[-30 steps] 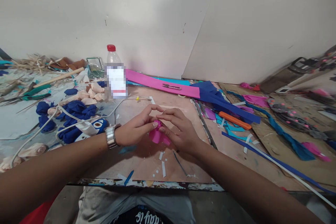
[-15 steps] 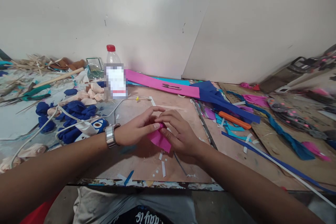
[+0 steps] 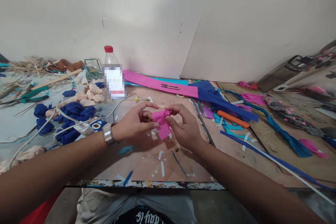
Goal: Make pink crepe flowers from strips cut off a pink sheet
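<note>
A small piece of pink crepe-like paper [image 3: 163, 127] is held between my two hands above the table, its top edge rolled into a little coil. Between thumb and fingers, my left hand [image 3: 140, 119] grips its left side. The coil sits pinched in the thumb and forefinger of my right hand [image 3: 183, 126]. Below the hands, short white strips [image 3: 162, 169] lie on the table board. Behind them a long pink strip [image 3: 147, 82] has small thread snips [image 3: 170, 86] resting on it.
Blue and cream paper bundles [image 3: 76, 110], a white cable [image 3: 105, 116] and green-handled pliers [image 3: 35, 92] lie left. A red-capped bottle [image 3: 111, 56] stands behind. An orange cutter [image 3: 233, 119], blue strips [image 3: 283, 131] and cardboard [image 3: 273, 150] are on the right.
My hands have moved slightly apart and turned, and more of the pink paper shows. Its coiled top, earlier covered by my fingers, is visible. The view has shifted a little.
</note>
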Tool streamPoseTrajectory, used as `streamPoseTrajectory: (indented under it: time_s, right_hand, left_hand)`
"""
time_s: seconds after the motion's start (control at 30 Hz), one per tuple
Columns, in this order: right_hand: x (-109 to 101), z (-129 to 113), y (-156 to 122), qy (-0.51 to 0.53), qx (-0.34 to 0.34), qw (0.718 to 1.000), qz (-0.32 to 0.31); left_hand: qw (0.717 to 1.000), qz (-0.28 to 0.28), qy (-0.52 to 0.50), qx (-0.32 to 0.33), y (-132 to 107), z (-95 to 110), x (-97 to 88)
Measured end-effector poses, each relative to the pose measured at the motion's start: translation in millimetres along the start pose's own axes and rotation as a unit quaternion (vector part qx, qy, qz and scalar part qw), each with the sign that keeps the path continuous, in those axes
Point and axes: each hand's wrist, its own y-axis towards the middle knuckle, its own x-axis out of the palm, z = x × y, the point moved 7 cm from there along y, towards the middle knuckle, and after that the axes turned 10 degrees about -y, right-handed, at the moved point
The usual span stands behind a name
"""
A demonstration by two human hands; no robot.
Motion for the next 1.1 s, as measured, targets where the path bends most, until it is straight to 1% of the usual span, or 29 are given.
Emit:
streamPoseTrajectory:
  time_s: [0.13, 0.27, 0.43, 0.63, 0.8, 0.93, 1.0, 1.1]
  right_hand:
    - [2.9, 2.7, -1.0, 0.025, 0.010, 1.000, -0.008]
    - [3.5, 4.4, -1.6, 0.027, 0.019, 0.999, -0.008]
    - [3.9, 7.3, -2.2, 0.030, 0.034, 0.999, -0.001]
    - [7.1, 13.9, -3.2, 0.033, 0.056, 0.998, -0.005]
    - [7.0, 11.6, -2.0, 0.024, 0.040, 0.999, -0.006]
    - [6.7, 10.1, -1.4, 0.021, 0.033, 0.999, -0.007]
    - [8.1, 9.4, -1.1, 0.016, 0.028, 0.999, -0.017]
    - [13.8, 4.7, -1.5, 0.016, -0.003, 0.998, -0.058]
  left_hand:
    - [1.000, 0.005, 0.024, 0.016, -0.1, 2.5, -0.4]
    - [0.998, 0.006, 0.050, 0.026, 0.0, 2.5, -1.6]
    - [0.995, 0.026, 0.088, 0.033, 0.1, 2.9, -5.4]
    - [0.990, 0.051, 0.125, 0.050, -2.6, 7.7, -4.6]
    - [0.988, 0.058, 0.125, 0.068, -2.6, 9.1, -5.5]
    - [0.974, 0.086, 0.195, 0.081, -1.1, 12.7, -12.0]
    - [0.970, 0.092, 0.206, 0.091, -1.2, 15.0, -13.8]
    - [0.977, 0.065, 0.174, 0.104, -2.0, 15.1, -10.5]
